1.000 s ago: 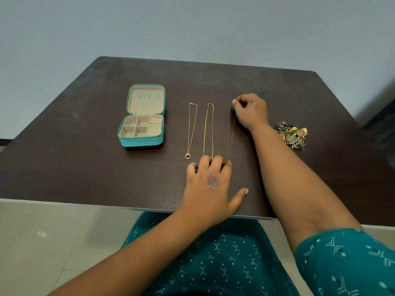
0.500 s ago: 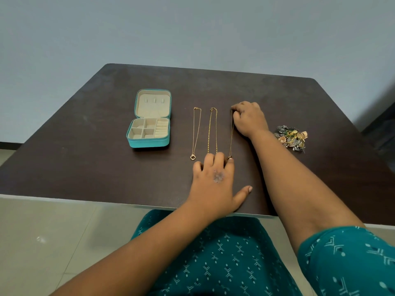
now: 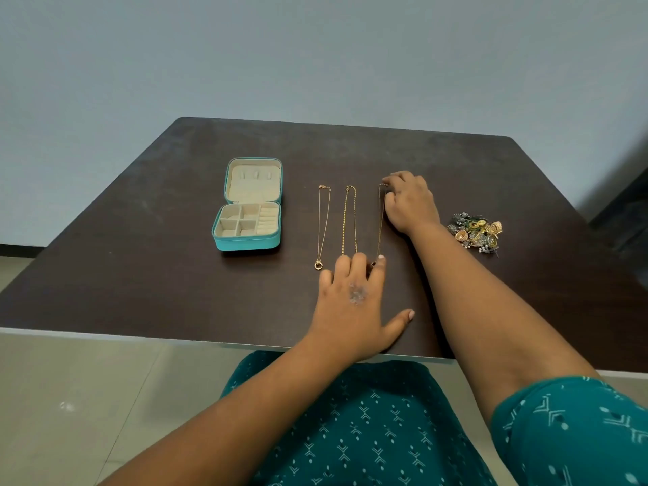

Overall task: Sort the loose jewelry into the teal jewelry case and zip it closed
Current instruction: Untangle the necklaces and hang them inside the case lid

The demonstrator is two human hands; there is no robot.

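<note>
Teal case (image 3: pixel 247 240): lies open at abt 10 o'clock on dark table (image 3: pixel 140 275), lid flat toward the far edge, cream lining, small compartments in the base, nothing seen in them.
Necklaces: three gold chains laid straight side by side, centre of table. Left chain (image 3: pixel 323 226) has a ring pendant at its near end; middle chain (image 3: pixel 349 219) just beside it; right chain (image 3: pixel 380 222) nearest the R hand.
L hand (image 3: pixel 354 299): flat on table at 6 o'clock, fingers straight and spread, tips touching near ends of middle & right chains, thumb out to the side.
R hand (image 3: pixel 410 203): at abt 1 o'clock, fingers curled, pinching far end of right chain.
Earring pile (image 3: pixel 477 233): gold/silver/green bits heaped at 3 o'clock, well apart from case.
</note>
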